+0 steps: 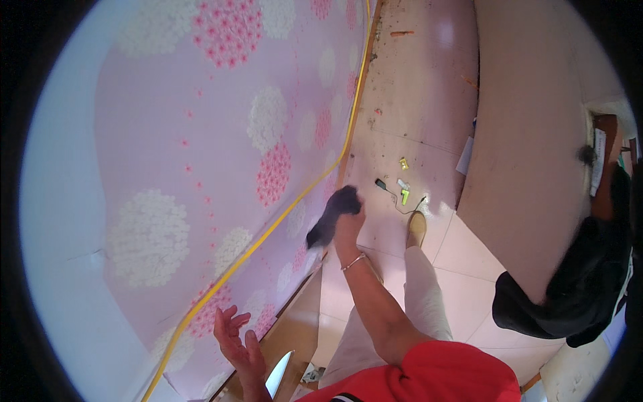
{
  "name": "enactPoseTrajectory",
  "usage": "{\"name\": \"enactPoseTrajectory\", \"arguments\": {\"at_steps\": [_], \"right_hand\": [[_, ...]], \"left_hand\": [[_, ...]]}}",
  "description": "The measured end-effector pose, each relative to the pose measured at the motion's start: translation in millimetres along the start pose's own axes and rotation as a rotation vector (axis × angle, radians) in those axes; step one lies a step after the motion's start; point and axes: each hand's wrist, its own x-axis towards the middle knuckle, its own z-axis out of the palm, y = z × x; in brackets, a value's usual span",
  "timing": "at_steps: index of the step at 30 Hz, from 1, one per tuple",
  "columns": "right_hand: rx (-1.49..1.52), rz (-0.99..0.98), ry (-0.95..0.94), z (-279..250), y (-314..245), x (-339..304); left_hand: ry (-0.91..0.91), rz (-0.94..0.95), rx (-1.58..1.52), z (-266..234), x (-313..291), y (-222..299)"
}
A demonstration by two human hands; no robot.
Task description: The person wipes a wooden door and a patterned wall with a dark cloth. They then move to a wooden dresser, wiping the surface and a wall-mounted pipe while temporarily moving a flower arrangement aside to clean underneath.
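My right hand is closed around a dark, limp cloth, perhaps a sock; it is blurred, so its exact kind is hard to tell. The cloth hangs close to the patterned wall, and whether it touches the wall cannot be made out. Raised at the lower left, my left hand is open and empty, its fingers spread and slightly curled beside the wall. A yellow strip runs along the wallpaper, past both hands.
On the tiled floor ahead of my shoe lie a black plug with a cord, a yellow-green item and a small yellow wrapper. Debris lines the wall's foot. A pale panel and black fabric stand at right.
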Motion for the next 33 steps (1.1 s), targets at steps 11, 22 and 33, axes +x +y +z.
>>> {"name": "enactPoseTrajectory", "arguments": {"at_steps": [11, 22, 33], "right_hand": [[-0.526, -0.782, -0.607, 170.6, -188.4, -141.3], [-0.445, -0.66, -0.285, 238.2, -219.5, -18.1], [-0.558, -0.748, -0.468, 165.2, -143.8, -65.5]], "left_hand": [[0.127, -0.005, -0.076, 9.4, 47.1, 76.6], [0.1, 0.049, -0.033, -1.4, 63.7, 112.0], [-0.066, 0.071, -0.056, -5.5, 95.9, 105.5]]}}
